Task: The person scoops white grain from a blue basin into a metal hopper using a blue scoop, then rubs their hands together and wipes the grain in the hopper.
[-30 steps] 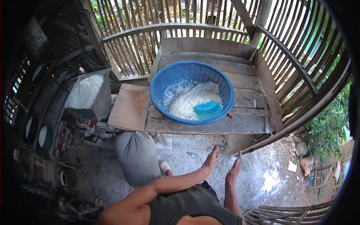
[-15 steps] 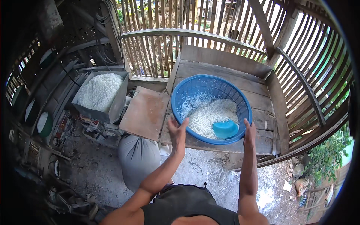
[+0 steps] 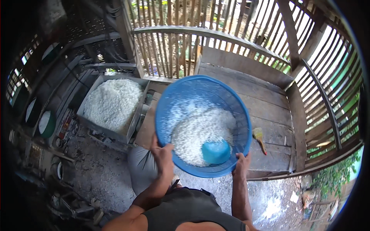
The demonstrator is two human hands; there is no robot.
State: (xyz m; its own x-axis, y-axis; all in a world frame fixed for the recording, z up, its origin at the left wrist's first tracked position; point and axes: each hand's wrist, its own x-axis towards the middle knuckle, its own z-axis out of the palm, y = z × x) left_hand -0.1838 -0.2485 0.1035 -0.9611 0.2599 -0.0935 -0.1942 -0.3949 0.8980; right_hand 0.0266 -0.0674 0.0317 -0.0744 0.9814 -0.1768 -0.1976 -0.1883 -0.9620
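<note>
A big round blue basin [image 3: 173, 101] is lifted and tilted toward me, with white grains [image 3: 202, 131] heaped in its near half and a small blue bowl [image 3: 216, 151] resting in them. My left hand [image 3: 163, 154] grips the basin's near left rim. My right hand [image 3: 242, 162] grips the near right rim. Both forearms rise from the lower edge of the view.
A wooden platform [image 3: 266, 100] with slatted railings lies under and behind the basin, with a small yellow brush [image 3: 258, 135] on it. A metal box full of white grains [image 3: 111, 103] stands at left. A grey sack [image 3: 142, 167] sits on the dirty concrete floor below.
My hands went from hanging low, to the basin's rim, and now grip it. The basin has come up off the platform and tilted toward me.
</note>
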